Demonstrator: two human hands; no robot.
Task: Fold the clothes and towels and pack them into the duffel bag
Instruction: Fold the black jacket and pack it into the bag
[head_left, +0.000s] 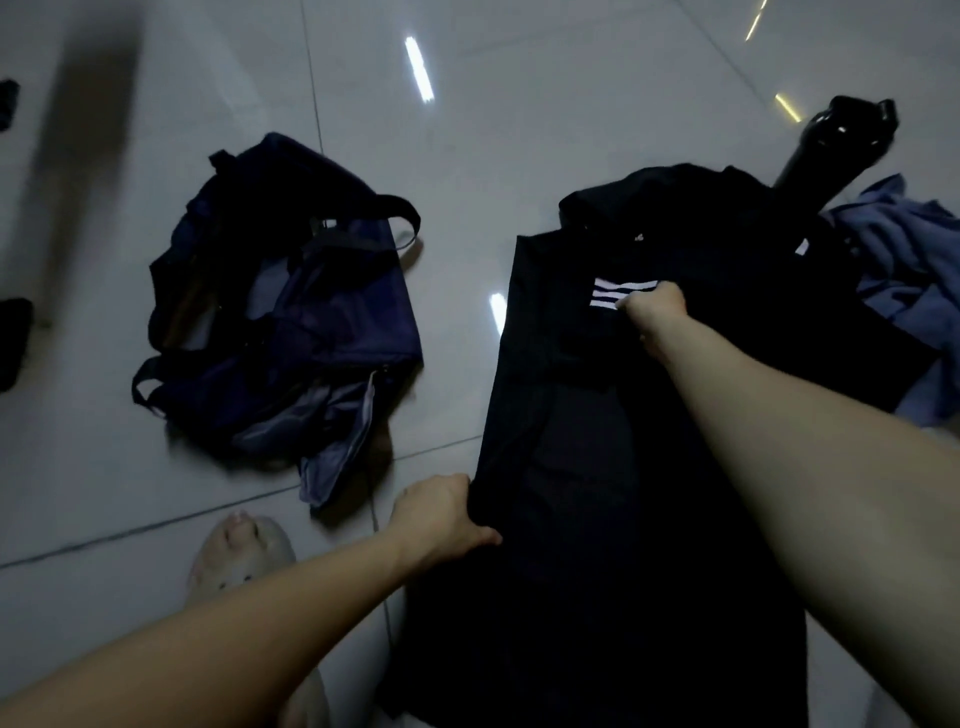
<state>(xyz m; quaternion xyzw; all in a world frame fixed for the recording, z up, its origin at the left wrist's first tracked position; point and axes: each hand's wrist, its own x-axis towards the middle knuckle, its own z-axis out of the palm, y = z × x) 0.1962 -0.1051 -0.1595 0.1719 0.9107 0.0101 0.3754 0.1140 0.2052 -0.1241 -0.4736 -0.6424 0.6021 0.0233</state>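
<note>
A long black fabric garment (597, 467) lies spread flat on the glossy pale tiled floor (519, 130), running from near the person's feet toward the far side. The left hand (441, 514) is closed on the garment's near left edge, pinching the cloth between thumb and fingers. The right hand (655, 309) is closed in a fist on cloth near the garment's middle, just beside a patch of three white stripes (621, 293). The fabric looks matte, smooth and thin, with soft creases. To the left of the garment, apart from both hands, sits the slumped navy-blue nylon duffel bag (291, 322), open and crumpled, its black webbing straps (395, 208) looped loose and a grey lining flap spilling toward the person. At the garment's far right edge lies a crumpled heap of blue-grey cloth (904, 249), touching the black fabric. Beyond it stands a shiny black object (831, 145), shape unclear. A bare foot (239, 551) rests on the tiles near the left hand.
</note>
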